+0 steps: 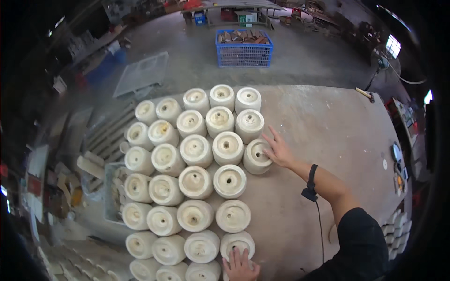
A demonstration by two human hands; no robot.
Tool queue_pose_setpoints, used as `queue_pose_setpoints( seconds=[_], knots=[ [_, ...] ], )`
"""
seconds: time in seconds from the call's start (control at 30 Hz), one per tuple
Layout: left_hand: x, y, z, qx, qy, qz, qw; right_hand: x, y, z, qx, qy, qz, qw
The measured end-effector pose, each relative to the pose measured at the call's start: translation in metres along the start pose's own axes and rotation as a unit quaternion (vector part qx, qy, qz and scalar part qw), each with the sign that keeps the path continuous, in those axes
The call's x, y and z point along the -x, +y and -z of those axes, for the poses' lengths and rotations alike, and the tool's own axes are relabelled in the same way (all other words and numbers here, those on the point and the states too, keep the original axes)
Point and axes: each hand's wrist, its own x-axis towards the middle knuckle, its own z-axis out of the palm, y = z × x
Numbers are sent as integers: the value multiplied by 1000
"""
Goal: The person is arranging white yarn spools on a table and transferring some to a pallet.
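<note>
Rows of squat, pale, plaster-like cylinders stand upright on the table (318,140), each with a recessed round top; many have a small hole at the centre. At the right end of the third row from the far side, my right hand (280,149) has its fingers spread against the right side and rim of one cylinder (256,161). A dark strap with a cable is round that wrist. My left hand (241,268), low in the picture, lies with fingers apart over the near side of another cylinder (236,242). Its wrist is out of view.
A blue crate (244,55) of brownish pieces stands on the floor beyond the table. A hammer (365,94) lies at the far right corner. Tools (399,168) sit along the right edge. A pale bin (112,192) and slatted pallet (110,136) are at left.
</note>
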Motion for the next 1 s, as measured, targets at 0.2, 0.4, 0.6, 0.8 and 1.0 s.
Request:
queue_pose_setpoints(
  seconds=[0.2,0.4,0.6,0.8,1.0],
  knots=[
    [-10,-1,7,17,4,4,1000,10,-10,-16,-55,-2,-45,997],
    [-8,-5,0,-1,-15,15,1000,13,-22,-18,-23,-17,-82,996],
    [-4,-1,0,34,-14,43,998,32,-18,-26,-79,30,-93,992],
    [-6,2,2,38,-17,12,999,32,-14,-20,-52,110,-98,988],
    [-10,3,2,2,-3,2,1000,18,-28,-32,9,61,-136,989]
  ],
)
